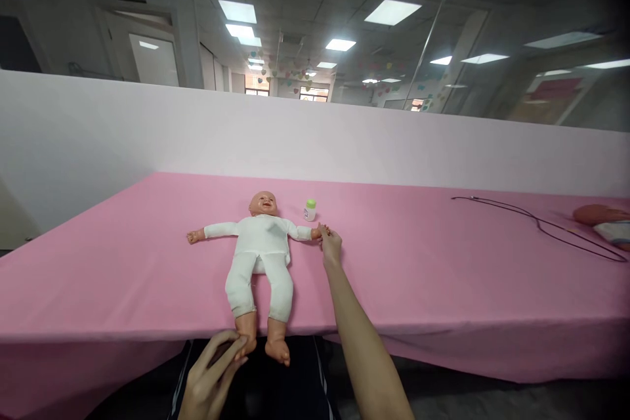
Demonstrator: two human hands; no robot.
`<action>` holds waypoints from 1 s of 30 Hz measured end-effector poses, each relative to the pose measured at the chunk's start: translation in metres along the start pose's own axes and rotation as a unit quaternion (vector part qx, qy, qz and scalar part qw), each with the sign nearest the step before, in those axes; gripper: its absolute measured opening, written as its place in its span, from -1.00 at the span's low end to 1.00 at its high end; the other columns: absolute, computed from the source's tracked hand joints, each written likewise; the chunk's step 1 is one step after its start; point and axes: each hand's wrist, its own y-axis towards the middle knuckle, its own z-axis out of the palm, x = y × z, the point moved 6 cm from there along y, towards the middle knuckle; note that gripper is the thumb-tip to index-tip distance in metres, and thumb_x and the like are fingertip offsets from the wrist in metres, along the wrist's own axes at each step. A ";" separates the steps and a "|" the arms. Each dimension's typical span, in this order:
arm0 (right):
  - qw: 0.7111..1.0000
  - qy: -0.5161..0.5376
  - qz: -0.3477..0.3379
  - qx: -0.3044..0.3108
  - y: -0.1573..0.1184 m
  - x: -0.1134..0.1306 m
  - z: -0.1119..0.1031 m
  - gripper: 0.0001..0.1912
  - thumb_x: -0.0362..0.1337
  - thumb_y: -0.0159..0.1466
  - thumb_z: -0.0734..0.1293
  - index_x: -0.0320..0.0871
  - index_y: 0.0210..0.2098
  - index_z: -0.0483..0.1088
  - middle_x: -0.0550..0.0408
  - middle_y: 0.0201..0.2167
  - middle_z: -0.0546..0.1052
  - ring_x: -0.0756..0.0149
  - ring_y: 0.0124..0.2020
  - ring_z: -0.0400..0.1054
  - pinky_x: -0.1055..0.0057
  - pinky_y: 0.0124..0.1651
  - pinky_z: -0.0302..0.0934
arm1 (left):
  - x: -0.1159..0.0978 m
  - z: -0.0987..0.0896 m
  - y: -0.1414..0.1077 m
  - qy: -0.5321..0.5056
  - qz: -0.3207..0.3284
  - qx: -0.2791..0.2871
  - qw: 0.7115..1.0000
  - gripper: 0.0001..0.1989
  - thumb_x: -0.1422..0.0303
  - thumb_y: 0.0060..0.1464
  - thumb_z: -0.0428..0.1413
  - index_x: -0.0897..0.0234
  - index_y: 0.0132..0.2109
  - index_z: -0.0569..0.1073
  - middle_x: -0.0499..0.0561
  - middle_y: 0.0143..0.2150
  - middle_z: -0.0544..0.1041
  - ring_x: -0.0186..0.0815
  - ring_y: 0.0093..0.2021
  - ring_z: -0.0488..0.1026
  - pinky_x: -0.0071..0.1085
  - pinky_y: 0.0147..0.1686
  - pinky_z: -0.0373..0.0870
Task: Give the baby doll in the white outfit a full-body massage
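Observation:
A baby doll point(264, 236) in a white cloth suit lies on its back on the pink-covered table, arms spread and feet over the front edge. My right hand point(331, 244) is closed on the doll's hand at the right of the picture. At the front edge, the fingers of my left hand point(211, 371) pinch the doll's foot on the left side. Close to the doll's head stands a small clear bottle point(310, 210) with a green cap and a label too small to read.
A pink cloth point(394, 262) covers the table and hangs over its front. Toward the right lies a thin black cable point(534, 218), with part of another doll point(600, 216) at the edge. Behind the table runs a white low wall point(315, 141) with glass above.

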 end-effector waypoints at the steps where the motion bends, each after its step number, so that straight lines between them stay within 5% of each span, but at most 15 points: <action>1: 0.998 0.054 0.016 0.007 -0.001 0.002 0.004 -0.62 0.06 0.12 0.50 -0.10 -0.45 0.42 0.15 -0.56 0.46 0.28 -0.50 0.33 0.37 -0.41 0.22 | 0.005 -0.008 0.003 -0.005 -0.021 -0.012 1.000 -0.72 0.41 0.33 0.20 0.06 0.11 0.65 0.05 -0.01 0.63 -0.24 -0.10 0.67 -0.47 -0.07 0.63; 4: 0.985 0.163 0.045 0.036 -0.010 0.016 0.026 -0.61 0.04 0.03 0.55 -0.16 -0.39 0.52 0.13 -0.50 0.50 0.33 -0.49 0.29 0.38 -0.39 0.22 | 0.027 -0.030 0.030 -0.021 -0.114 -0.054 0.992 -0.82 0.26 0.27 0.26 0.11 -0.04 0.72 0.04 -0.05 0.65 -0.20 -0.10 0.67 -0.45 -0.11 0.63; 7: 0.981 0.141 0.003 0.134 -0.031 0.042 0.061 -0.58 0.06 0.04 0.54 -0.20 -0.36 0.58 0.10 -0.48 0.51 0.35 -0.48 0.26 0.39 -0.39 0.18 | 0.053 -0.033 0.081 -0.060 -0.210 -0.057 0.974 -0.72 0.10 0.20 0.29 0.16 -0.09 0.72 0.11 0.01 0.64 -0.07 0.02 0.63 -0.35 -0.14 0.63; 12: 0.936 -0.062 -0.146 0.314 -0.081 0.072 0.114 -0.60 0.02 0.20 0.44 -0.15 -0.58 0.50 0.14 -0.58 0.48 0.30 -0.47 0.31 0.40 -0.37 0.17 | 0.090 0.010 0.170 -0.162 -0.261 -0.012 0.952 -0.54 0.01 0.06 0.33 0.27 -0.06 0.70 0.20 0.05 0.68 0.08 0.13 0.57 -0.04 0.16 0.48; 15: 0.914 -0.104 -0.193 0.342 -0.083 0.078 0.124 -0.65 -0.04 0.21 0.44 -0.15 -0.57 0.54 0.13 -0.54 0.56 0.27 -0.42 0.39 0.41 -0.33 0.22 | 0.098 0.027 0.188 -0.204 -0.271 0.019 0.940 -0.50 0.00 0.05 0.33 0.32 -0.04 0.70 0.24 0.04 0.68 0.09 0.11 0.57 0.00 0.19 0.45; 17: 0.935 -0.066 -0.164 0.307 -0.062 0.077 0.117 -0.69 -0.03 0.18 0.46 -0.16 -0.47 0.61 0.08 -0.47 0.62 0.26 -0.39 0.43 0.40 -0.31 0.27 | 0.094 0.017 0.178 -0.174 -0.263 0.012 0.949 -0.53 0.01 0.07 0.32 0.28 -0.03 0.70 0.21 0.08 0.67 0.09 0.16 0.55 -0.02 0.21 0.44; 19: 0.975 -0.013 -0.095 0.202 -0.029 0.066 0.094 -0.68 -0.03 0.15 0.48 -0.20 -0.40 0.62 0.04 -0.45 0.64 0.27 -0.42 0.42 0.39 -0.34 0.28 | 0.085 -0.005 0.150 -0.125 -0.258 -0.001 0.958 -0.57 0.02 0.07 0.33 0.20 -0.04 0.72 0.16 0.10 0.66 0.08 0.20 0.53 -0.07 0.19 0.47; 23: 0.998 0.019 0.055 -0.035 0.018 0.024 0.030 -0.77 -0.16 0.05 0.54 -0.18 -0.54 0.53 0.14 -0.63 0.50 0.32 -0.54 0.34 0.41 -0.45 0.23 | 0.068 -0.049 0.059 -0.083 -0.268 0.001 0.960 -0.63 -0.01 0.09 0.32 0.15 -0.14 0.76 0.12 0.02 0.69 0.02 0.08 0.62 -0.24 0.01 0.62; 27: 0.993 0.021 0.096 -0.069 0.026 0.003 0.005 -0.69 -0.22 0.05 0.56 -0.11 -0.66 0.40 0.22 -0.75 0.34 0.33 -0.61 0.25 0.37 -0.54 0.16 | 0.063 -0.064 -0.011 -0.055 -0.293 0.000 0.954 -0.64 -0.02 0.04 0.36 0.10 -0.15 0.77 0.08 -0.04 0.71 0.01 -0.03 0.68 -0.29 -0.07 0.66; 30: 0.994 0.055 0.082 -0.046 0.023 0.021 0.015 -0.71 -0.17 0.07 0.56 -0.11 -0.60 0.43 0.19 -0.67 0.42 0.35 -0.59 0.26 0.36 -0.48 0.25 | 0.062 -0.061 -0.010 -0.055 -0.303 -0.012 0.951 -0.62 -0.04 0.03 0.35 0.11 -0.15 0.77 0.08 -0.04 0.72 0.02 -0.04 0.68 -0.27 -0.08 0.67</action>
